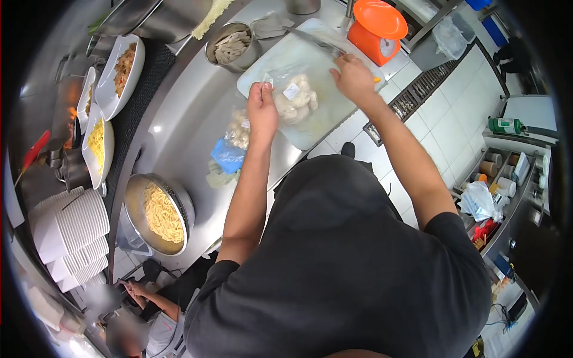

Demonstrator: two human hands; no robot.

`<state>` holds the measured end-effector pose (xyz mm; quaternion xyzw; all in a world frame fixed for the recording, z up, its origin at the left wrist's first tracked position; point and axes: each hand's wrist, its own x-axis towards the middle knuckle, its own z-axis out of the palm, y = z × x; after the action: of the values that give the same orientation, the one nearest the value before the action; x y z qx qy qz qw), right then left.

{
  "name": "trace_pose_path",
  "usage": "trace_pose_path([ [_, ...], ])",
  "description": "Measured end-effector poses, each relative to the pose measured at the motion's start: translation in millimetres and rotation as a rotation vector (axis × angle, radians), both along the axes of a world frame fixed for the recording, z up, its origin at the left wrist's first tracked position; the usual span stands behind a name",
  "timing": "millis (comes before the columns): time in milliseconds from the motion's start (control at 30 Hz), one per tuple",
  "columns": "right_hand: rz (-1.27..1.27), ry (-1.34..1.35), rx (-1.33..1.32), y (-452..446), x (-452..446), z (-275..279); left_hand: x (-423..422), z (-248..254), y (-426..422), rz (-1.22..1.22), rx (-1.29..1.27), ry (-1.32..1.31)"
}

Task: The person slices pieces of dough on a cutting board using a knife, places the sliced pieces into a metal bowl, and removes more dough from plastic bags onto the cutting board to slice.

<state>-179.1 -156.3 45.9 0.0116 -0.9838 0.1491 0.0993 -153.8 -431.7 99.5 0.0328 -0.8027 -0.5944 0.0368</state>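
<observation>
My left hand (262, 112) is closed on the gathered edge of a clear plastic bag (277, 77). Pale, rounded lumps (296, 106) fill that bag, which bears a small white label and lies on a whitish cutting board (256, 76). Over the board's far right side, my right hand (353, 77) is wrapped round a knife (316, 42). Its blade points to the upper left, and a bit of yellow shows beyond my hand. Left of the board, near my left forearm, lies a second clear bag (239, 130) of pale pieces beside a blue plastic bag (228, 156).
An orange scale (379, 42) stands beyond the board. A metal pot (233, 45) holds pale strips. Noodles lie in a steel bowl (134, 203) at left, near stacked white dishes (68, 232) and filled white dishes (128, 77). Another person (161, 322) sits at lower left.
</observation>
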Motion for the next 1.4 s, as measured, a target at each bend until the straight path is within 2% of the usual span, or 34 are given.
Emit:
trace_pose_path([
  [67,0.103,-0.104,-0.361,-42,21,59,-1,2,-1,0.012,-0.025,-0.007],
  [167,0.301,-0.048,-0.530,-86,40,77,0,8,-2,-0.012,0.011,-0.038],
  [267,0.256,-0.232,-0.486,-99,29,71,-1,-5,-5,-0.025,0.099,-0.015],
  [333,0.288,-0.262,-0.492,-100,29,70,3,-3,-6,-0.023,0.125,-0.046],
  [433,0.338,-0.313,-0.510,-100,35,65,4,7,-7,-0.030,-0.034,-0.107],
  [533,0.383,-0.269,-0.551,-102,38,60,-4,27,-13,-0.177,-0.362,-0.286],
  [633,0.458,-0.180,-0.562,-103,40,58,-14,9,-29,-0.359,-0.201,-0.355],
  [733,0.549,-0.141,-0.478,-102,43,56,-17,-2,-23,-0.336,-0.502,-0.229],
  [833,0.619,-0.220,-0.300,-98,50,68,-19,-2,-22,-0.169,-0.837,0.022],
  [933,0.688,-0.259,-0.149,-89,61,89,-23,-18,-31,-0.049,-0.862,0.120],
  [1133,0.719,-0.171,-0.198,-55,93,85,-12,-47,-49,0.096,-0.797,0.141],
  [1167,0.701,-0.151,-0.222,-53,92,85,-10,-44,-53,0.145,-0.666,0.143],
  [1267,0.566,-0.096,-0.303,-48,83,92,-4,1,-49,0.226,-0.270,0.108],
  [1333,0.527,-0.024,-0.404,-48,72,90,-1,55,-38,0.238,-0.023,0.047],
  [1400,0.502,0.029,-0.508,-53,55,84,0,97,-25,0.168,-0.059,0.106],
])
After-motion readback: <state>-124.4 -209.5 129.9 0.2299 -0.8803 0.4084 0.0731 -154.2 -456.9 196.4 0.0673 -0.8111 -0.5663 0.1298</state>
